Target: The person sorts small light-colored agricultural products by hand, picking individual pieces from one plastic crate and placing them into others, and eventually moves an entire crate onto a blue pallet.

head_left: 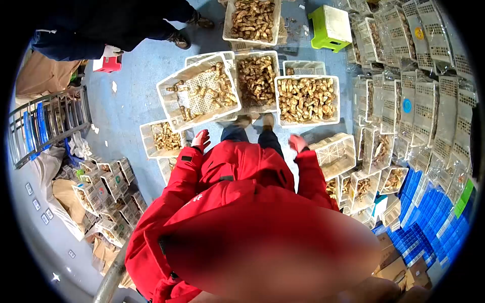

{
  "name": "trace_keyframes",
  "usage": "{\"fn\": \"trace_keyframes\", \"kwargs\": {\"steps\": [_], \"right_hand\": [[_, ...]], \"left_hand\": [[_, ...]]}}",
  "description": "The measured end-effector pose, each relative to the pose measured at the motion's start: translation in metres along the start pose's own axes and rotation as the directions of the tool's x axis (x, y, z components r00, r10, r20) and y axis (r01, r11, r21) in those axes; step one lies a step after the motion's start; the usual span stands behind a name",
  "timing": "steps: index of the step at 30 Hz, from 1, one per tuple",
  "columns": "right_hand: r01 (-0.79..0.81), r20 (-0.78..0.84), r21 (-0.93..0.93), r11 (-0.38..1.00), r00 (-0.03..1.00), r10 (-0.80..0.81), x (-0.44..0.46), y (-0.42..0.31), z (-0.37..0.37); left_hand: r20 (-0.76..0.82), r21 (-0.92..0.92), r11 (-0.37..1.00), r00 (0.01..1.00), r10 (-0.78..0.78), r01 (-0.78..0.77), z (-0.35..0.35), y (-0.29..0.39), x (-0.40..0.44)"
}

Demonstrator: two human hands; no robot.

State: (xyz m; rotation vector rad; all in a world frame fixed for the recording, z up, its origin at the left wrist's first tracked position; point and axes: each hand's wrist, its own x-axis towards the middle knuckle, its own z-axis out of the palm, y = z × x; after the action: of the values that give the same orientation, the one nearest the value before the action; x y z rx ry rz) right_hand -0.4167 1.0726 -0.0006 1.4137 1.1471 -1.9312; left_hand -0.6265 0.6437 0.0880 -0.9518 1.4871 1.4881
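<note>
Red jacket (242, 164), foreground; crates (309, 122) of knobbly produce (305, 98), upper centre.
Left hand (201, 139) half-open, empty, near tilted crate (166, 101); right hand (297, 143) blurred, loosely open.

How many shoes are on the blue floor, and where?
4: your tan left shoe and tan right shoe, by the white plastic baskets; ahead and left, another person's dark nearer shoe and dark farther shoe. Others may be hidden.
</note>
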Motion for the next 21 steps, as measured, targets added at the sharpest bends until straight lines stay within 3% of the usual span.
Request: {"fn": "trace_keyframes", "kwargs": {"steps": [2, 3, 4, 5, 6, 8, 10, 11, 15, 16, 18, 19, 20, 21], "right_hand": [[0.135, 0.085, 0.095, 0.986, 0.986, -0.143, 0.031, -0.031, -0.008], [0.174, -0.047, 0.105, 0.979, 0.984, -0.170, 0.005, -0.073, 0.014], [0.202, 0.013, 0.082, 0.976, 0.979, -0.204, -0.006, -0.105, 0.022], [0.267, 0.130, 0.190, 0.945, 0.947, -0.294, 0.028, -0.109, 0.014], [0.310, 0.105, 0.101, 0.945, 0.942, -0.320, 0.039, -0.124, 0.014], [0.243, 0.136, 0.148, 0.959, 0.955, -0.263, 0.032, -0.154, 0.018], [0.306, 0.174, 0.056, 0.950, 0.934, -0.312, 0.026, -0.175, 0.021], [0.259, 0.142, 0.027, 0.966, 0.955, -0.260, 0.016, -0.182, 0.022], [0.267, 0.183, -0.026, 0.963, 0.949, -0.258, 0.039, -0.151, 0.012], [0.209, 0.149, -0.134, 0.969, 0.971, -0.188, 0.035, -0.147, 0.015], [0.041, 0.499, 0.033, 0.999, 0.865, -0.052, 0.055, -0.130, -0.001], [0.095, 0.260, -0.313, 0.945, 0.965, -0.011, 0.047, -0.126, 0.002], [0.103, 0.312, -0.272, 0.957, 0.950, -0.014, 0.053, -0.121, -0.001], [0.046, 0.255, -0.222, 0.974, 0.967, 0.013, 0.052, -0.122, 0.003]], "left_hand": [[-0.041, -0.018, 1.000, 0.999, -0.009, 0.009, 0.006, -0.023, 0.002], [-0.049, -0.025, 1.000, 0.999, -0.016, 0.015, 0.013, -0.032, -0.003], [-0.058, -0.036, 0.999, 0.998, -0.020, 0.018, 0.019, -0.040, -0.007], [-0.057, -0.036, 0.999, 0.998, -0.012, 0.010, 0.023, -0.044, -0.012], [-0.055, -0.032, 0.999, 0.998, -0.003, 0.001, 0.026, -0.048, -0.017], [-0.076, -0.057, 0.998, 0.997, -0.007, 0.003, 0.023, -0.058, -0.017], [-0.078, -0.079, 0.997, 0.997, 0.019, -0.025, 0.020, -0.068, -0.019], [-0.079, -0.090, 0.995, 0.996, 0.029, -0.036, 0.019, -0.074, -0.022], [-0.122, -0.115, 0.993, 0.992, 0.016, -0.030, 0.031, -0.085, -0.034], [-0.114, -0.119, 0.993, 0.993, 0.010, -0.024, 0.031, -0.086, -0.037], [-0.099, -0.122, 0.992, 0.995, 0.002, -0.014, 0.028, -0.088, -0.042], [-0.111, -0.110, 0.994, 0.994, 0.010, -0.022, 0.026, -0.091, -0.043], [-0.126, -0.110, 0.994, 0.992, 0.007, -0.021, 0.025, -0.093, -0.043], [-0.139, -0.110, 0.994, 0.990, 0.003, -0.019, 0.024, -0.094, -0.045]]}}
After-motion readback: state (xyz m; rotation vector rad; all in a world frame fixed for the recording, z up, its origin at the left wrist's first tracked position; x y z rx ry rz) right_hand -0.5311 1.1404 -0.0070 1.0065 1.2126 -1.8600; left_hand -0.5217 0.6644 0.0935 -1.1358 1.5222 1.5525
